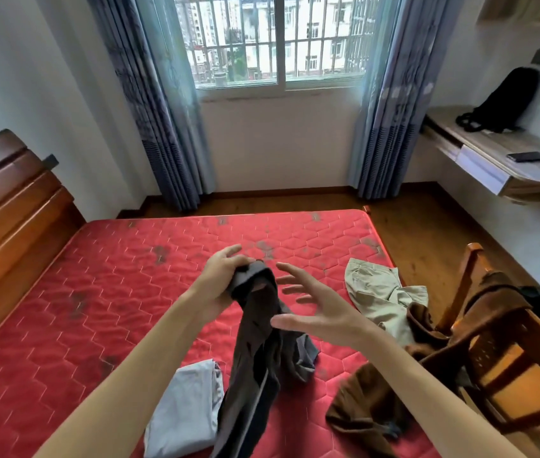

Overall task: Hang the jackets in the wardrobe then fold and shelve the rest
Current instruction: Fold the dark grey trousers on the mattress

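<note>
One grip holds: left hand (225, 282) clutches the dark grey garment (255, 352), hanging lengthwise downward; right hand (318, 309), spread wide, hovers just right of it.

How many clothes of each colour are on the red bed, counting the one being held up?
Dark grey garment, gripped by the left hand: 1
Light grey garment: 1
Beige trousers: 1
Brown garment: 1 (the heap may hide more than one piece)
Total: 4
</note>
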`<state>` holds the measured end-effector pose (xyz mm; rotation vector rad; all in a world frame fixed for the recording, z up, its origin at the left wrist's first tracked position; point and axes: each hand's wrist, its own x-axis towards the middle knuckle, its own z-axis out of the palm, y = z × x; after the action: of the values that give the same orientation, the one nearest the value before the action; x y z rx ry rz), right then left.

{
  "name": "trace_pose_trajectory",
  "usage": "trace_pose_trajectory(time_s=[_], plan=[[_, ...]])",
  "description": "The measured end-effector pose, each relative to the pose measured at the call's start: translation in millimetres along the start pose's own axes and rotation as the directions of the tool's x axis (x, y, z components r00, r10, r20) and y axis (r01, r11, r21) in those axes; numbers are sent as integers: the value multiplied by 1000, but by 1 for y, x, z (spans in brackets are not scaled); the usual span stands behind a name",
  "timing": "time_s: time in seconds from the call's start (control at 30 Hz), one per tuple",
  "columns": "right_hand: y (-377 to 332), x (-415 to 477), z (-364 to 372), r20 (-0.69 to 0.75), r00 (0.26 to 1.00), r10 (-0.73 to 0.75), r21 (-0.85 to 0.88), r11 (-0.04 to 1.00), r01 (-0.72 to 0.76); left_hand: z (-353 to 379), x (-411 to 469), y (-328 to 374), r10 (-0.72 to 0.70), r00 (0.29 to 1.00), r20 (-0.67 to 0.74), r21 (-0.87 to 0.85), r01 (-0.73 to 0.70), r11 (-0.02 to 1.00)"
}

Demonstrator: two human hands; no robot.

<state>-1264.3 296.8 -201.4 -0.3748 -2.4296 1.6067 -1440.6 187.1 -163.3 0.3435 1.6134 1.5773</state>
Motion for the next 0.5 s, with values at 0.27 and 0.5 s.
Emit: trace_pose_trajectory(time_s=[0.27, 0.5], plan=[[-8, -6, 36, -157, 982, 100, 21, 995, -98, 18, -14, 53, 214, 975, -63, -341, -223, 913], [23, 1, -22, -410, 905, 116, -335, 904, -267, -40, -22, 72, 437, 897, -58, -486, -408, 773]])
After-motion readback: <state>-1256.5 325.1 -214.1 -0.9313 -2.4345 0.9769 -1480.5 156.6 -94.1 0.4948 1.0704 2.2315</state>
